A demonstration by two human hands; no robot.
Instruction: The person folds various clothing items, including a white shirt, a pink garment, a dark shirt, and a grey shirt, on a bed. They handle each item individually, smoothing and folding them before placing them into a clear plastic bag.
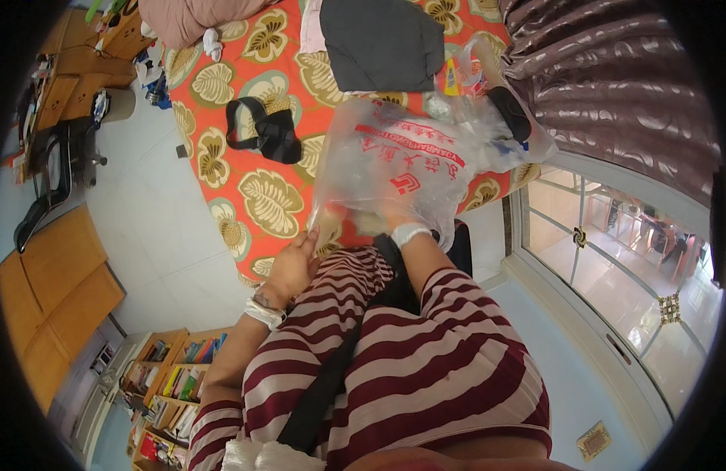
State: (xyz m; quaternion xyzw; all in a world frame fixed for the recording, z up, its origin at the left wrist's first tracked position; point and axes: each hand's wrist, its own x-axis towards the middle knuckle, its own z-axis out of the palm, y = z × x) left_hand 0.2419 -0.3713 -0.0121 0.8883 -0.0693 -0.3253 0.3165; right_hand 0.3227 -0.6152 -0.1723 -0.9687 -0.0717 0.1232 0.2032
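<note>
A translucent white plastic bag (363, 176) with red printing lies spread over the near part of a bed. My left hand (293, 265) pinches its left edge near the opening, thumb and fingers together. The right hand (401, 215) reaches inside the bag and shows only dimly through the plastic; whether its fingers hold anything is hidden. To the left of the bag, a black strap-like item (266, 130) lies loosely folded. Touching the bag's far right side is a second clear plastic bag (486, 126), with a black curved item (509, 113) and colourful packaging (466, 76) in it.
The bed has an orange leaf-patterned sheet (269, 203). A folded dark grey cloth (380, 47) and a pinkish quilt (198, 17) lie at its far side. Purple curtains (610, 88) and a barred window (610, 235) border the right. Leftward stand an office chair (51, 188) and a bookshelf (169, 382).
</note>
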